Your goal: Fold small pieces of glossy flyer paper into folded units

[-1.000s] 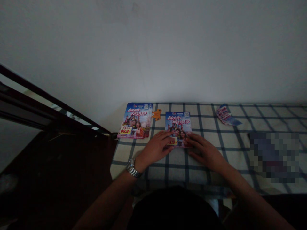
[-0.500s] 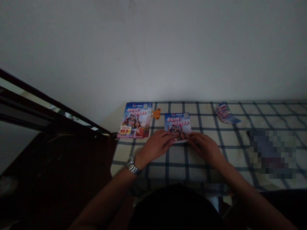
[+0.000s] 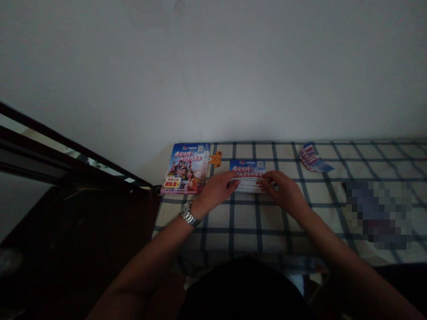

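A printed flyer (image 3: 248,168) lies on the checked cloth in front of me, its lower part turned up so that a white, text-covered back shows. My left hand (image 3: 224,186), with a metal watch on the wrist, pinches the left end of the turned-up edge. At the right end, my right hand (image 3: 279,189) grips the same edge between thumb and fingers. To the left sits a stack of matching flyers (image 3: 187,169), blue at the top with a price label low down. An orange bear-shaped cutout (image 3: 216,159) lies between the stack and the flyer.
Folded blue and red paper pieces (image 3: 313,159) lie at the back right of the checked tablecloth (image 3: 287,231). A pixelated, unrecognisable object (image 3: 378,215) is at the right. A dark railing (image 3: 66,149) runs along the left, and a pale wall (image 3: 233,71) stands behind.
Both hands have moved away from me a little, carrying the flyer's near edge up and over. Its printed lower part is now covered by the white back.
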{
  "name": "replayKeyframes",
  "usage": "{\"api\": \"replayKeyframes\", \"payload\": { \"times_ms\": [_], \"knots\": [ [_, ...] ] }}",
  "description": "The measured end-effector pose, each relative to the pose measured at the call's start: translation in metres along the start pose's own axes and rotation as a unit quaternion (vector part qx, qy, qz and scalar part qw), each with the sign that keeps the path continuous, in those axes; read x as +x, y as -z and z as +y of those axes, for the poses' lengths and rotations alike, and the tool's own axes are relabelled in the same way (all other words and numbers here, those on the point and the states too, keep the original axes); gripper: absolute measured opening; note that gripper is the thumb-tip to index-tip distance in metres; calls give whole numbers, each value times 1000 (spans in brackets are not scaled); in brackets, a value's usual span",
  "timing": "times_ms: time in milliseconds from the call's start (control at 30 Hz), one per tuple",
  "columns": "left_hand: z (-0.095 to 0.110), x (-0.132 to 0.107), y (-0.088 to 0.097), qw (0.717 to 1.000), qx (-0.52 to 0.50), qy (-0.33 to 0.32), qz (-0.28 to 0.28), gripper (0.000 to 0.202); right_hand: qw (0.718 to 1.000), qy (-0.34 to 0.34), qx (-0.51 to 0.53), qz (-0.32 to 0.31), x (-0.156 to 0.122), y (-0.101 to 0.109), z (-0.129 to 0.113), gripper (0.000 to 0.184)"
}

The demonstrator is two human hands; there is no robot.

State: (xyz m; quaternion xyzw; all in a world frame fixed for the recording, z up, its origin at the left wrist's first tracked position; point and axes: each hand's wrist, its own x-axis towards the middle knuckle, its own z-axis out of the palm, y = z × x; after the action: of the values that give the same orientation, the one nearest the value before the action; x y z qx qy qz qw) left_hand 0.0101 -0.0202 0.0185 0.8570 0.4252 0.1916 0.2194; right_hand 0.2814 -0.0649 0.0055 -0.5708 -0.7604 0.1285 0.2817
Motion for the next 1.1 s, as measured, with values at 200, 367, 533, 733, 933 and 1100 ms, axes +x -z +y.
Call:
{"api": "replayKeyframes", "payload": {
  "times_ms": [200, 367, 533, 733, 933, 1100],
  "knots": [
    [-5, 20, 2, 1000, 15, -16, -11, 24, 1000, 16, -11, 6, 22, -5, 13, 14],
    [-11, 28, 0, 999, 23, -44, 1, 20, 998, 26, -53, 3, 32, -11, 22, 13],
    [-19, 38, -2, 997, 32, -66, 30, 18, 997, 27, -75, -8, 40, -13, 28, 15],
    [-23, 47, -5, 995, 66, -60, 33, 15, 996, 27, -88, -21, 47, -14, 29, 15],
    [-27, 52, -7, 996, 65, -55, 41, 35, 997, 27, -76, -3, 49, -17, 30, 15],
    [-28, 50, -9, 994, 76, -63, 45, 42, 997, 22, -78, -4, 48, -16, 28, 13]
  ]
}}
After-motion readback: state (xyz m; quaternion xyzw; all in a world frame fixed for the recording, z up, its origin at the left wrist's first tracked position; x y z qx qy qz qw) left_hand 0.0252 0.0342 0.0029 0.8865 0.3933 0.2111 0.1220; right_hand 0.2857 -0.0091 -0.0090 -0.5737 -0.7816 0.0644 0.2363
